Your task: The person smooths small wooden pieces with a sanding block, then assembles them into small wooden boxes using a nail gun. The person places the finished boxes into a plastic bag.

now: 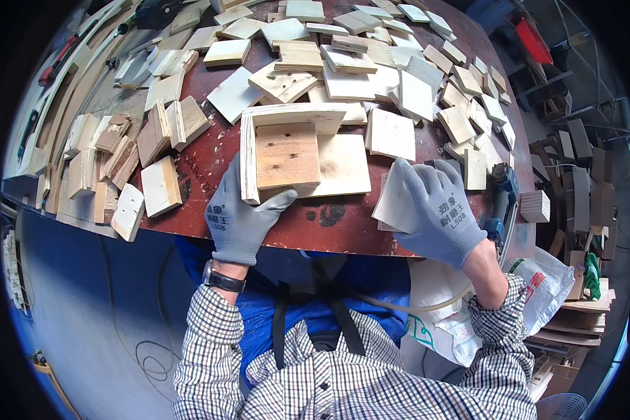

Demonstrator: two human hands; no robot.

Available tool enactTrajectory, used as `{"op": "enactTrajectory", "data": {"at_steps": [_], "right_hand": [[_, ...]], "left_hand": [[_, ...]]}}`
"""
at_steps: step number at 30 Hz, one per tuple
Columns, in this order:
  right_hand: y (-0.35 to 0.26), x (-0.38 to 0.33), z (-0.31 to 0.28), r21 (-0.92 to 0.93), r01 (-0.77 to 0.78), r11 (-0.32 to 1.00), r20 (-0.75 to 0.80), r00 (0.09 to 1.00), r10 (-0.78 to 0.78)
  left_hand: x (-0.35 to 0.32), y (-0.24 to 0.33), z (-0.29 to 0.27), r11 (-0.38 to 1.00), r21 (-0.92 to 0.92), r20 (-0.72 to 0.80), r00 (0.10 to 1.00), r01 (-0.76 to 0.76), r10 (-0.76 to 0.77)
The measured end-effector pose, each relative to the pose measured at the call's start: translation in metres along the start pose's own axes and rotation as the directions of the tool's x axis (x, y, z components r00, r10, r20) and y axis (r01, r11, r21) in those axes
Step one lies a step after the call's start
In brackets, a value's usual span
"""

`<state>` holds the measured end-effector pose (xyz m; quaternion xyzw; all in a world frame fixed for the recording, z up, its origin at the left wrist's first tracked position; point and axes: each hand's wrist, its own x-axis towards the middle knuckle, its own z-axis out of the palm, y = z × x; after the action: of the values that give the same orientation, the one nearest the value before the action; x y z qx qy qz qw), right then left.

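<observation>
Both my hands wear grey gloves with dark print. My left hand (239, 210) grips the lower left corner of a corner-shaped wooden block assembly (287, 157), its thumb along the near edge and its other fingers beside the left board. The assembly has a back board, a left side board and a knotty inner block; a pale flat board (346, 164) lies against its right side. Farther right, my right hand (437, 210) is closed on a small pale wooden board (393, 203) near the table's front edge. Its fingers curl over the board's right part, hiding it.
Many loose wooden pieces (287, 80) cover the far part of the red table (217, 150). More blocks (161, 185) lie at left. A blue-and-black power tool (500, 199) with a hose rests at the right edge. White plastic sacks (542, 280) and stacked wood (584, 308) stand beyond.
</observation>
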<state>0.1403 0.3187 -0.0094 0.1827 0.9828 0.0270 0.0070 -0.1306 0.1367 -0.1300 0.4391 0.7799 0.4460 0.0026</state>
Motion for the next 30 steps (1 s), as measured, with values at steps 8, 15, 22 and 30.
{"op": "enactTrajectory", "data": {"at_steps": [8,15,22,30], "right_hand": [[-0.003,0.008,0.005,-0.057,-0.029,0.998,-0.033,0.999,0.027],[-0.06,0.076,0.033,0.33,-0.056,0.942,-0.089,0.992,0.09],[-0.08,0.089,0.063,0.189,-0.104,0.977,-0.245,0.958,0.149],[-0.075,0.088,0.063,0.238,-0.079,0.968,-0.245,0.96,0.139]], "left_hand": [[0.001,0.003,-0.002,0.999,-0.042,-0.015,0.999,0.029,-0.03],[0.004,0.005,-0.001,0.999,-0.035,-0.017,1.0,0.007,-0.008],[0.006,0.0,0.0,0.998,-0.022,0.0,0.998,-0.06,0.06],[0.005,0.0,-0.002,0.998,0.04,0.01,0.999,-0.047,0.047]]}}
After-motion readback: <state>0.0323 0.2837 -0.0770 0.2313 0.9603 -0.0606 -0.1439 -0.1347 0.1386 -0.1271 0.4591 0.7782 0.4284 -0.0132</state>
